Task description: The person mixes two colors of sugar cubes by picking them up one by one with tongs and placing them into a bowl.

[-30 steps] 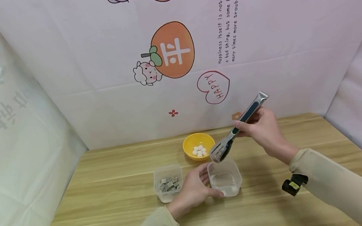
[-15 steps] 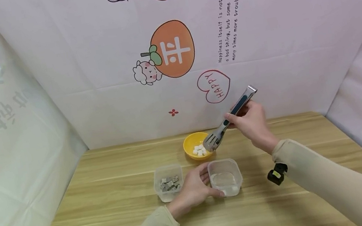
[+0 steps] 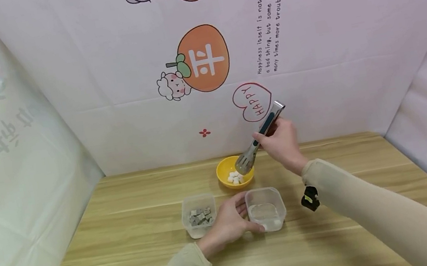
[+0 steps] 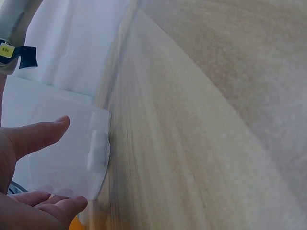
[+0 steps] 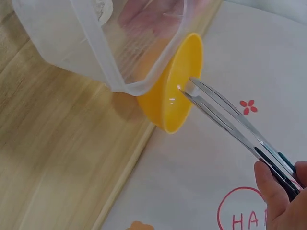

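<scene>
You are holding the tongs (image 3: 248,157) over the yellow bowl (image 3: 223,169), just below the centre of the head view.
Your right hand (image 3: 281,142) is gripping them; in the right wrist view the tips are sitting slightly apart at the bowl's mouth, and whether they are pinching anything is not clear. The white cubes (image 3: 234,178) are lying low in the bowl. Your left hand (image 3: 230,222) is holding the clear container (image 3: 273,225) by its left side, lower centre of the frame. You are probably best served by squaring the tips on one cube and squeezing gently.
</scene>
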`<act>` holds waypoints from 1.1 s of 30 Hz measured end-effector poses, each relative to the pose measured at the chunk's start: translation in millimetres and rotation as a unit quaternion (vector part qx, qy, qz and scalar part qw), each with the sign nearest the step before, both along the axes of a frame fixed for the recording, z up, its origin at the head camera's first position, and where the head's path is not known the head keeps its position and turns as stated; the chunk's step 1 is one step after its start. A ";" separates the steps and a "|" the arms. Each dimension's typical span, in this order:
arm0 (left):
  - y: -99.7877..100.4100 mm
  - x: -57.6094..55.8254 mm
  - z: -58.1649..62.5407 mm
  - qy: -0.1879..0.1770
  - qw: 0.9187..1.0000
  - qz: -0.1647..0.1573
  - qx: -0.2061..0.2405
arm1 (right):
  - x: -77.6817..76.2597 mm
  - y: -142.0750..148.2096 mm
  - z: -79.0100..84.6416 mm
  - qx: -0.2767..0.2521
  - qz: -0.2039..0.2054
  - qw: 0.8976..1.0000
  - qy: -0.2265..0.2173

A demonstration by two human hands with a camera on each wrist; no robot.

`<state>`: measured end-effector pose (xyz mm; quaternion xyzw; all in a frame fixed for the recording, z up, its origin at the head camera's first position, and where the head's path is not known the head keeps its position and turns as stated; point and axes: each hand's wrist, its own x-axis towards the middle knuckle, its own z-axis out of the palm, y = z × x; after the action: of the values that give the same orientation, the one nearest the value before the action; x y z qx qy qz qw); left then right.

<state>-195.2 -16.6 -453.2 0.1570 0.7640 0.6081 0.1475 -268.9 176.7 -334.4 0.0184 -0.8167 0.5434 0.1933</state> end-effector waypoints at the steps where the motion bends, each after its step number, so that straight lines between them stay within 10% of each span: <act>1: 0.0 0.0 0.2 0.001 1.000 0.000 0.000 | -0.7 -1.3 -1.2 0.006 -0.003 1.000 0.004; 17: -0.5 -0.5 -0.7 -0.004 1.000 0.002 0.007 | -7.6 -4.4 -16.1 0.042 -0.025 0.998 0.041; 33: -0.3 0.4 -0.3 0.001 1.000 -0.001 0.018 | 48.5 11.1 15.6 0.067 0.028 0.994 0.085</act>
<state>-194.9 -16.9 -453.5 0.1612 0.7528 0.6218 0.1440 -220.4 187.9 -318.8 0.1004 -0.8311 0.4893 0.2446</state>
